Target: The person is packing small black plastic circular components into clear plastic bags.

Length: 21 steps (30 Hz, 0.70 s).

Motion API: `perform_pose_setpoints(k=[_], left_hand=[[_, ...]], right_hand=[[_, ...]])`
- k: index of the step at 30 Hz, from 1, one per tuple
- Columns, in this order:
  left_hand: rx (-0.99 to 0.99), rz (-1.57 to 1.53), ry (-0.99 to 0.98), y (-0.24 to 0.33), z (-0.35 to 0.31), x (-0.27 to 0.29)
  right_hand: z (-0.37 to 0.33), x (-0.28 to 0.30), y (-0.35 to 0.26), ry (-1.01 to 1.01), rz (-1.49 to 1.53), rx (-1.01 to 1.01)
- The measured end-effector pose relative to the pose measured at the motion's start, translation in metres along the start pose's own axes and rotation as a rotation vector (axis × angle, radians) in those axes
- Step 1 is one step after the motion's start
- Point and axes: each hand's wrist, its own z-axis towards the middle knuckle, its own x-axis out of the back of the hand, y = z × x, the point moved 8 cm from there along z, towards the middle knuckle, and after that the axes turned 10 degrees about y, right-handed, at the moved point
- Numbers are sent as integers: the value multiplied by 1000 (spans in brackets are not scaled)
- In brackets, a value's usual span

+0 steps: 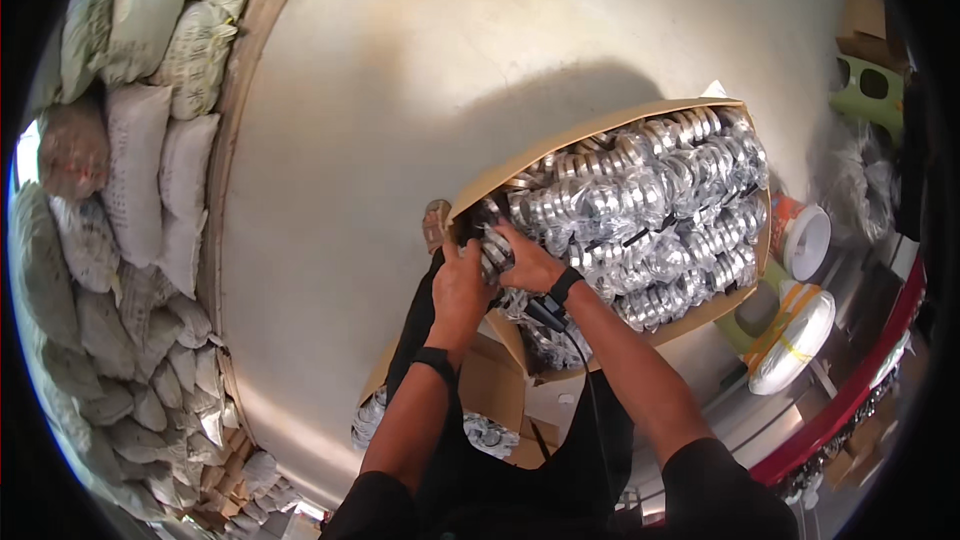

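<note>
Smooth pale floor (pixel 330 190), sacks (pixel 135 170) stacked left; left hand (pixel 460 285) and right hand (pixel 532 265) grasp a wrapped metal stack (pixel 493 256) at an open carton (pixel 545 152)'s left end — right forearm (pixel 640 375) crossing the near edge.

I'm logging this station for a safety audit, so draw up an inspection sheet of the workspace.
Surface: pale floor; what the large cardboard box rests on is hidden.
Job's things: large box open, packed with plastic-wrapped metallic rings; smaller open box with wrapped pieces nearer the person.
Clutter: strapped white bundle, round white-and-orange container and clear plastic at right.
Hands: left hand and right hand at a wrapped stack, box's left end; grip partly hidden.
Cables: black cable from a small black device by the right wrist.
Surroundings: piled sacks at left; green item with cut-outs, upper right.
</note>
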Motion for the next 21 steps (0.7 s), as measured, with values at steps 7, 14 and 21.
perform_pose_setpoints(k=[7, 14, 21], left_hand=[[-65, -39, -51, 9, 17, -12], [-168, -137, -23, 19, 39, -25], [-168, -231, -12, 10, 52, -36]], right_hand=[[-4, 7, 10, 108, -9, -134], [-13, 28, -2, 397, -98, -51], [-16, 29, 1, 494, -114, -102]])
